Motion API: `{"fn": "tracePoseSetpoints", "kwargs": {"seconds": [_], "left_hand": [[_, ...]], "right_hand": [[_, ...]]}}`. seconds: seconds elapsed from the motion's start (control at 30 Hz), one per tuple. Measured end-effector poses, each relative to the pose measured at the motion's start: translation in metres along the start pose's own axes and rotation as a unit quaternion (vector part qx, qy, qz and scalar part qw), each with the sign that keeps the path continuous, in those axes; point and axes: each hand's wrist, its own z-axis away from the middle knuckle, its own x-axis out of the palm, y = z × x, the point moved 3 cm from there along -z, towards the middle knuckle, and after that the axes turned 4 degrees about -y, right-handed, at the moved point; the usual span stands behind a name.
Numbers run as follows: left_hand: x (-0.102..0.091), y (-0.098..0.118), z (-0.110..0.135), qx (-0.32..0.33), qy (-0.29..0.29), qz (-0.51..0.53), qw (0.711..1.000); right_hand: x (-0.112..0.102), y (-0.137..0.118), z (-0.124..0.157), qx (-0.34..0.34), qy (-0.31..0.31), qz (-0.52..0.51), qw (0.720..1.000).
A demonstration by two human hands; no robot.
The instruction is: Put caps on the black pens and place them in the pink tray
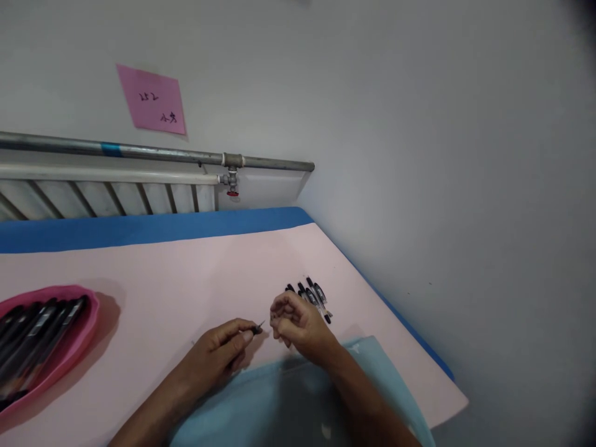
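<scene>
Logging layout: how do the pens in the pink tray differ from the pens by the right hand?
The tray pens lie in a pink tray at the left, far from both hands; the loose pens lie bare on the pink sheet beside the right hand. The tray pens run off the frame; the loose pens show whole. Both groups look black.

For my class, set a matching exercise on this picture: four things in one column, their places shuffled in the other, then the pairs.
1 pink tray
2 pink note
3 red valve
4 pen part

A on the wall
B pinched in the left hand
C on the pipe
D left on the table, holding pens

Pairs: 1-D, 2-A, 3-C, 4-B
</scene>
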Motion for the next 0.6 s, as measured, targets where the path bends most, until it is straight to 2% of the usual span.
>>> {"fn": "tracePoseSetpoints", "kwargs": {"seconds": [0.17, 0.37, 0.6], "left_hand": [[0.000, 0.003, -0.001, -0.010, 0.002, -0.019, 1.000], [0.000, 0.004, -0.002, 0.008, -0.010, -0.046, 0.999], [0.000, 0.004, 0.000, 0.002, -0.024, -0.048, 0.999]], "right_hand": [[-0.002, -0.002, 0.000, -0.017, -0.020, 0.038, 0.999], [-0.001, -0.009, 0.001, -0.097, -0.039, 0.125, 0.987], [0.003, -0.013, 0.002, -0.102, -0.064, 0.130, 0.984]]}}
